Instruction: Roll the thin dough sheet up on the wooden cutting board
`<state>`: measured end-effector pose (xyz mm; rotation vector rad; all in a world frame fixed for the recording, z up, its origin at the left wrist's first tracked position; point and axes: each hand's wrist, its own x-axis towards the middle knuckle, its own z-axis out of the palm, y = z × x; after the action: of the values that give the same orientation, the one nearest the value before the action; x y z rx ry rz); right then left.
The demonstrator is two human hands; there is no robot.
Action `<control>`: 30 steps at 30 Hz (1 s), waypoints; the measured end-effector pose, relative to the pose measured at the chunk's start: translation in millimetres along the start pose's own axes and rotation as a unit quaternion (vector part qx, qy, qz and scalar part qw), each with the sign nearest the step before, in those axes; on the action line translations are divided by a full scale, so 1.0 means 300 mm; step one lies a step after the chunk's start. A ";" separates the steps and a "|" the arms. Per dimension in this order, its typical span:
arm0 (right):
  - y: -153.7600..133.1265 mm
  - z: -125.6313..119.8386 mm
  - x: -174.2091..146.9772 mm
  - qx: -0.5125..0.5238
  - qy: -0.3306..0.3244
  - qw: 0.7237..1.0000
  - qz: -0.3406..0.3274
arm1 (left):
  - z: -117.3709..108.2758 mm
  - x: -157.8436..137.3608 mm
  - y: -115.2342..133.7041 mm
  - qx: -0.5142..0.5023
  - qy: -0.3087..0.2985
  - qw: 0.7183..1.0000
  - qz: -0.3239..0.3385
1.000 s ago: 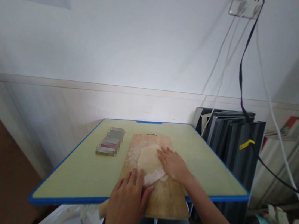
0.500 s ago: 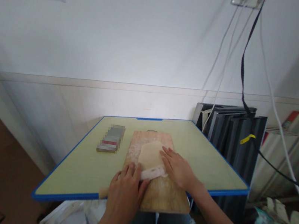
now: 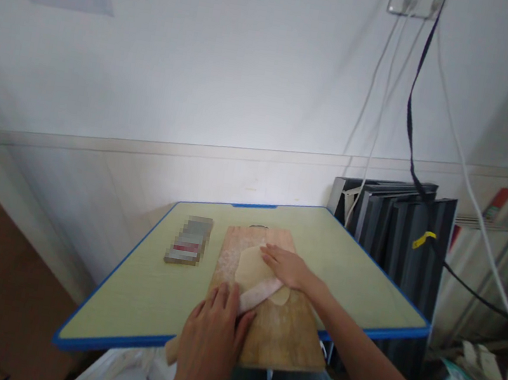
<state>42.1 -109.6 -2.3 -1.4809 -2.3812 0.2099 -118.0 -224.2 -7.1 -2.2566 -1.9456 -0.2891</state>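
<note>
A flat sheet of pale dough (image 3: 252,265) lies on a floured wooden board (image 3: 289,334). Across its near part, at a slant, rests a floury rolling pin (image 3: 260,295), and a lobe of dough shows on the pin's near right side. My left hand (image 3: 214,322) is closed over the pin, whose bare wooden end pokes out to the left. Stretched out over the dough's right side is my right hand (image 3: 287,266). Its fingertips lie on the sheet, and the pin's right end goes under its palm edge.
The board sits on a light green table (image 3: 130,299) with a blue edge, overhanging the near side. A blurred-out flat item (image 3: 189,241) lies left of the board. Dark panels (image 3: 386,236) lean against the wall at right. Cables (image 3: 414,106) hang from an outlet.
My right hand has moved left and slightly up over the dough. The pin's right end now points more upward, with dough showing on its near side. My left hand stays on the pin.
</note>
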 end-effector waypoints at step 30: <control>-0.003 0.009 -0.023 -0.034 0.003 0.999 -0.008 | 0.023 -0.017 -0.010 -0.005 0.026 0.999 0.019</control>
<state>43.1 -116.2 -5.8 -1.4895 -2.4173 0.1219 -121.3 -227.1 -15.0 -2.2650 -1.8786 -0.3514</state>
